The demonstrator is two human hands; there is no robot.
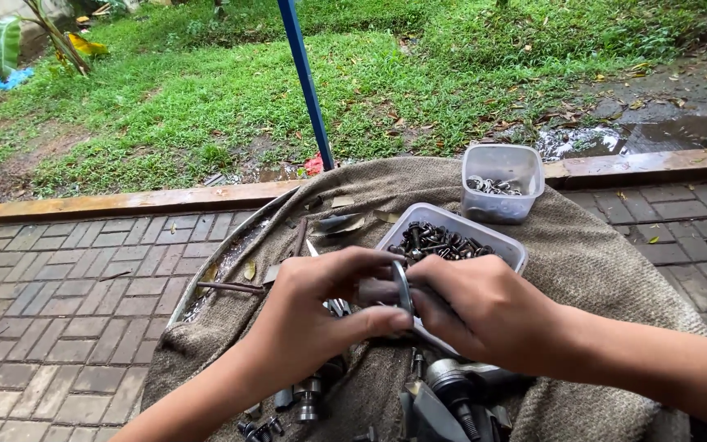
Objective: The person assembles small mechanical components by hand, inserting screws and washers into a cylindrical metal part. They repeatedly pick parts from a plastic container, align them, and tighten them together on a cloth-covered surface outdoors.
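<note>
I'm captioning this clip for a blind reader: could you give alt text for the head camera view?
Two bare hands, left hand and right hand, grip a flat grey metal ring between them above a brown burlap cloth. Behind sit a rectangular clear plastic tub of dark bolts and a smaller clear tub, with brick paving and grass beyond.

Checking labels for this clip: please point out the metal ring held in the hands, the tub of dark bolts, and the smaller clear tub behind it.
metal ring (403,288), head view, on its rim between both hands.
tub of dark bolts (507,249), head view, right rim.
smaller clear tub (501,160), head view, bare upper wall.
</note>
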